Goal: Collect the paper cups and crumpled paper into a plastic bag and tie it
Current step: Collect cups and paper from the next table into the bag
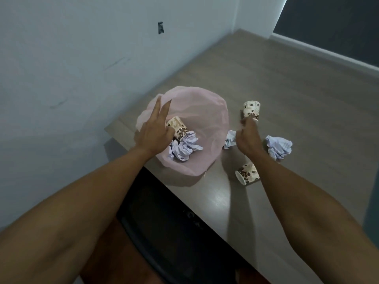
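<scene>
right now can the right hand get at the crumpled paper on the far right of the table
Probably yes. The right hand is gripping a paper cup, so it must drop that first; the crumpled paper lies uncovered on the table just beside that wrist.

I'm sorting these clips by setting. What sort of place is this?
Probably a plain indoor room, home or office: a wood-look table set against a bare painted wall, with a dark chair seat tucked below its near edge.

Three cups [251, 111], three paper wads [279, 147], one bag [205, 111].
</scene>
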Tool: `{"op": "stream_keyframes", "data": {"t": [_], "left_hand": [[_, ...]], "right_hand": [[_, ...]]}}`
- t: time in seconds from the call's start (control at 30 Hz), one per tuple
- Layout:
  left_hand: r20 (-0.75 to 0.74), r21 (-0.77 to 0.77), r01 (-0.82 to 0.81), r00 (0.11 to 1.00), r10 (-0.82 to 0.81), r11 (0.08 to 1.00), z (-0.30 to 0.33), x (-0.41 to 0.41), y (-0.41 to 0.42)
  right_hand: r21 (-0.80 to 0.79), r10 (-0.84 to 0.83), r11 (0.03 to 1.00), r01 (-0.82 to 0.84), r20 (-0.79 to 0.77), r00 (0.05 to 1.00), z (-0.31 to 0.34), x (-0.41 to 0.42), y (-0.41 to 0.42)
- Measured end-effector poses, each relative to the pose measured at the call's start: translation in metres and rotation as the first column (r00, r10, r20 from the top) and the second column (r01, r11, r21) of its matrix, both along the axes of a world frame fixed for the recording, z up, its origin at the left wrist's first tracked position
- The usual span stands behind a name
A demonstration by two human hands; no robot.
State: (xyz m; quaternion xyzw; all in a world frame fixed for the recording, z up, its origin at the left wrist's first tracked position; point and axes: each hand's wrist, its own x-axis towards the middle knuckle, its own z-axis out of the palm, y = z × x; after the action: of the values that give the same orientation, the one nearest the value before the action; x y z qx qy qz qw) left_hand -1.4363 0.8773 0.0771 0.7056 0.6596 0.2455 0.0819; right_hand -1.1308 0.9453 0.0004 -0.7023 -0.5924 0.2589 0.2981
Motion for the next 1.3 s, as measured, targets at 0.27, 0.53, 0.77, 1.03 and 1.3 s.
{"op": "stream_keyframes", "data": {"t": [0.27,0.53,0.77,1.03,1.3], "left_hand": [[0.038,0.081,-0.016,0.999,0.013,0.997,0.0,0.001,0.01],[0.082,0.038,-0.038,0.996,0.035,0.999,0.006,0.001,0.015],[0.058,-0.02,-0.031,0.998,0.032,0.999,0.015,0.007,0.023],[-0.016,-0.043,-0.032,0.999,0.031,0.999,0.017,0.0,0.007],[-0.04,-0.059,-0.047,0.998,0.045,0.997,0.018,-0.001,-0.002]], "right_hand": [[-0.342,0.357,0.902,-0.264,0.244,0.902,-0.066,-0.01,0.02],[0.145,-0.331,0.9,0.41,-0.382,0.863,-0.01,-0.021,-0.02],[0.235,0.312,0.929,-0.288,-0.075,0.947,0.019,-0.066,-0.048],[-0.171,-0.064,0.972,0.164,0.478,0.876,0.015,0.005,-0.068],[-0.435,-0.194,0.855,0.282,0.237,0.952,0.004,0.046,-0.079]]}}
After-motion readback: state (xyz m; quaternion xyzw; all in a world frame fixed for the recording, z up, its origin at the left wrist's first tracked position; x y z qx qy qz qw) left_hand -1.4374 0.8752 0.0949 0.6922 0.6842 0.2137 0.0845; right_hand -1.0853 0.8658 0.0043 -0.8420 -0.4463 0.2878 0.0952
